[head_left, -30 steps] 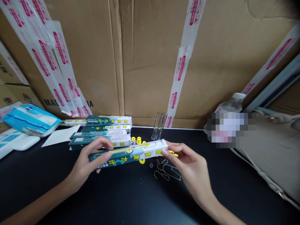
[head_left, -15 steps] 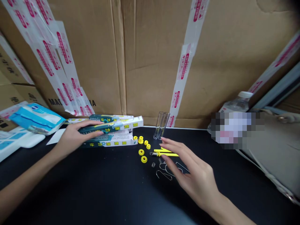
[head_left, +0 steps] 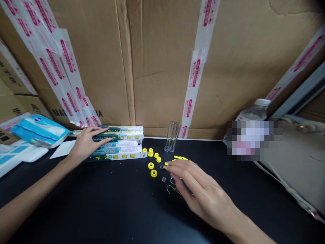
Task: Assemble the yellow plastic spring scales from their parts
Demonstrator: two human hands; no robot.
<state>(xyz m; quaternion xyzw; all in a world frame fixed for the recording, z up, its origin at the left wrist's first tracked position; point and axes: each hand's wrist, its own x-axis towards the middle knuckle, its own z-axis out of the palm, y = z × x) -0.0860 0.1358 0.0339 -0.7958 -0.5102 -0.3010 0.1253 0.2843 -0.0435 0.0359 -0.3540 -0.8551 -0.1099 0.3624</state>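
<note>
My left hand (head_left: 87, 142) grips a slim printed box (head_left: 122, 137) lying on top of other such boxes at the back left, thumb on the near side and fingers over the far side. My right hand (head_left: 200, 186) is closed at the fingertips over a yellow rod with a metal ring end (head_left: 162, 167); most of the rod is hidden under the fingers. Another yellow rod (head_left: 180, 158) lies just behind it. Bent wire hooks (head_left: 172, 189) show partly below the hand. A small spring coil (head_left: 164, 179) and several yellow caps (head_left: 153, 173) lie to its left.
Two clear tubes (head_left: 172, 137) stand upright near the cardboard wall (head_left: 162, 67). At the left are a blue packet (head_left: 40, 130) and a white sheet (head_left: 61, 149). A plastic bottle (head_left: 254, 112) and a light bag (head_left: 302, 162) are at the right.
My left hand has lowered the printed box onto the others, level with them. My right hand has moved left and its fingers have closed over the yellow rod.
</note>
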